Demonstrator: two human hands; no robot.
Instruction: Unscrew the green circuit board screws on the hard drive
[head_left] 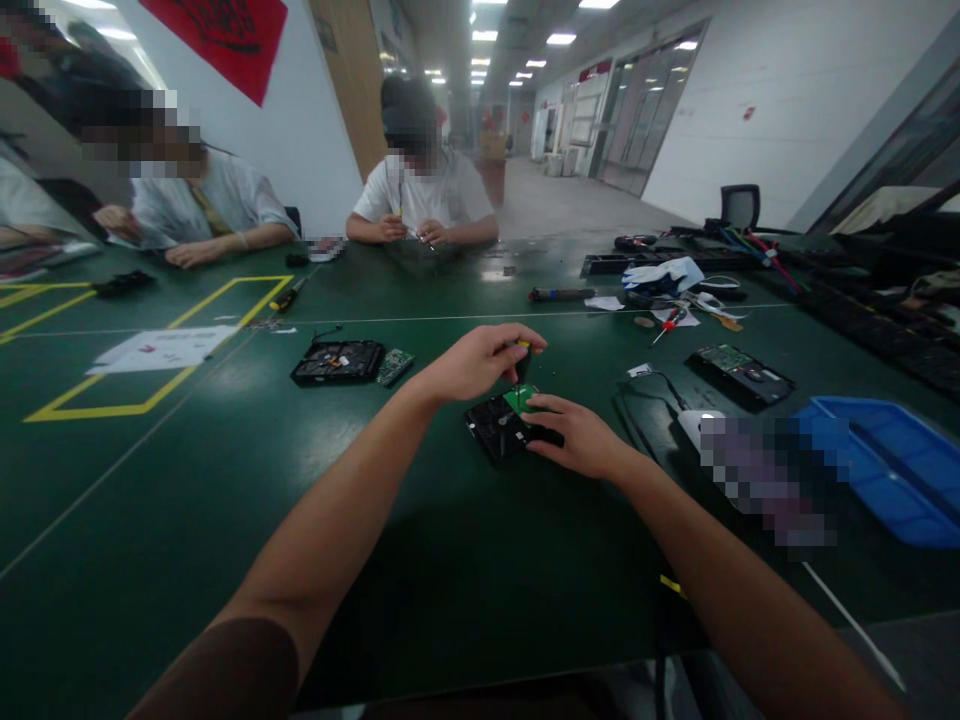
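A black hard drive (495, 428) with a green circuit board (516, 400) lies on the green table in front of me. Above it, my left hand (480, 362) is closed round the black and yellow handle of a screwdriver (524, 362). The thin shaft points straight down at the green board; its tip is too small to make out. My right hand (576, 436) grips the drive's right side, with fingers over its top edge. To the left lie another black hard drive (337, 362) and a loose circuit board (395, 367).
Right of me are another hard drive (741, 376), a blue tray (892, 470), a cabled, partly blurred device (720, 455) and a red screwdriver (670, 324). Paper sheets (161, 347) and a yellow screwdriver (288, 295) lie left. Co-workers sit across the table.
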